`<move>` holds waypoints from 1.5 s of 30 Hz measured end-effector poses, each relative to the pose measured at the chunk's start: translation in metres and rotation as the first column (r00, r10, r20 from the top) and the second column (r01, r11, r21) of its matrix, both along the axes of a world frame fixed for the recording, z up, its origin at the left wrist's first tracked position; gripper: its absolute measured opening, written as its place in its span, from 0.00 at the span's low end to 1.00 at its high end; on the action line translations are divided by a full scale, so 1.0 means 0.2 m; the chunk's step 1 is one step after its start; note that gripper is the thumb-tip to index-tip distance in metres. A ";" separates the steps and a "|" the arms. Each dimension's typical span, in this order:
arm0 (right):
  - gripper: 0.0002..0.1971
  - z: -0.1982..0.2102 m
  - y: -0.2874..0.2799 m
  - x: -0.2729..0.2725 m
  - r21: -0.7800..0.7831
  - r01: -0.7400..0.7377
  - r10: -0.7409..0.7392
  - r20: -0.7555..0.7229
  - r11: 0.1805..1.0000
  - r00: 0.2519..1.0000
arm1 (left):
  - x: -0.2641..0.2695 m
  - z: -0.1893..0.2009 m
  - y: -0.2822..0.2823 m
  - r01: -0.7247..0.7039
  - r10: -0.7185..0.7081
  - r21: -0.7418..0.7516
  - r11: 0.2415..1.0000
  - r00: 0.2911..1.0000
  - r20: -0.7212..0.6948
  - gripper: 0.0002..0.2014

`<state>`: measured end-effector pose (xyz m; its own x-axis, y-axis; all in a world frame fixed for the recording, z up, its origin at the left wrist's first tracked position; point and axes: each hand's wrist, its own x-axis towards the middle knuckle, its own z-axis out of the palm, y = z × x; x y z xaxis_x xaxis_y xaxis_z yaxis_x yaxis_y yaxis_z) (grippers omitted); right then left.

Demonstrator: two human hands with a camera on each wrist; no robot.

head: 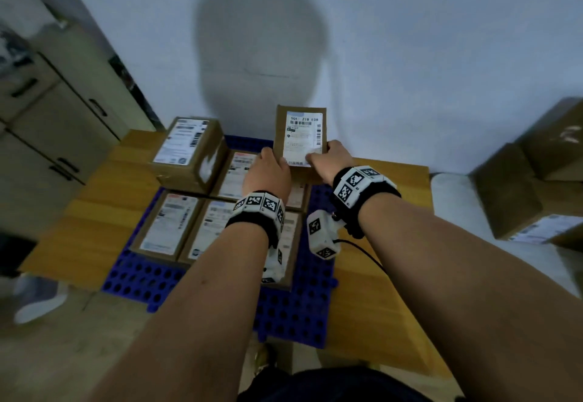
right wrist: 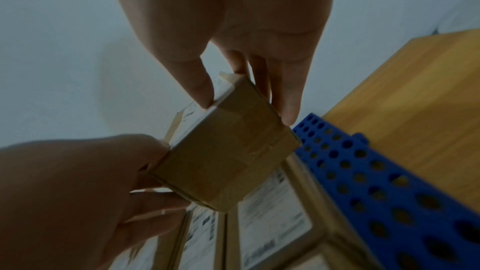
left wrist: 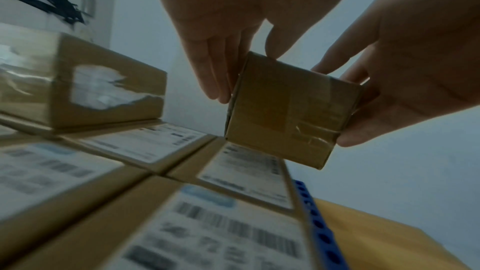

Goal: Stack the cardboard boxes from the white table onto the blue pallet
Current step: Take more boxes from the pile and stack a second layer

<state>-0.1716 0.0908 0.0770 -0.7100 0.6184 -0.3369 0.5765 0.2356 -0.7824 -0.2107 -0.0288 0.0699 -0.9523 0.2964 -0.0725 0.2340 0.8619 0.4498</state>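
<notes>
- Held box (head: pixel 299 139): a cardboard box with a white shipping label facing the camera, at centre of the head view, tilted, above the far-right box of the lower layer.
- Left hand (head: pixel 268 171): fingers (left wrist: pixel 215 77) grasp the box's left side, thumb on top.
- Right hand (head: pixel 334 157): fingers (right wrist: pixel 285 93) grasp the box's right side, thumb on the label face.
- Blue pallet (head: pixel 293 313): perforated, lower centre of the frame, lying on a wooden surface (head: pixel 94 212).
- Lower layer (head: pixel 170 225): labelled boxes lying flat on the pallet.
- Stacked box (head: pixel 189 152): rests on the layer, centre left.
- More cardboard boxes (head: pixel 530 174) sit at the right edge.
</notes>
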 end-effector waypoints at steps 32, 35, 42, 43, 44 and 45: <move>0.31 0.00 -0.66 -0.37 0.011 0.088 -0.088 0.153 0.996 0.984 | -0.62 -0.04 -0.72 0.195 -0.227 -0.190 0.962 0.960 -0.166 0.22; 0.30 0.00 -0.69 -0.39 0.014 0.094 -0.095 0.145 0.995 0.985 | -0.62 -0.06 -0.72 0.213 -0.243 -0.191 0.958 0.958 -0.153 0.22; 0.29 -0.01 -0.71 -0.41 0.009 0.095 -0.095 0.148 0.995 0.984 | -0.63 -0.07 -0.72 0.225 -0.252 -0.188 0.956 0.959 -0.131 0.22; 0.28 -0.01 -0.71 -0.41 0.007 0.088 -0.088 0.150 0.996 0.985 | -0.63 -0.07 -0.72 0.225 -0.251 -0.186 0.956 0.959 -0.129 0.22; 0.27 -0.01 -0.72 -0.41 0.006 0.083 -0.083 0.150 0.997 0.985 | -0.62 -0.07 -0.73 0.227 -0.253 -0.188 0.956 0.959 -0.127 0.23; 0.25 -0.01 -0.71 -0.41 0.003 0.079 -0.078 0.151 0.997 0.985 | -0.62 -0.07 -0.72 0.232 -0.259 -0.196 0.953 0.958 -0.124 0.24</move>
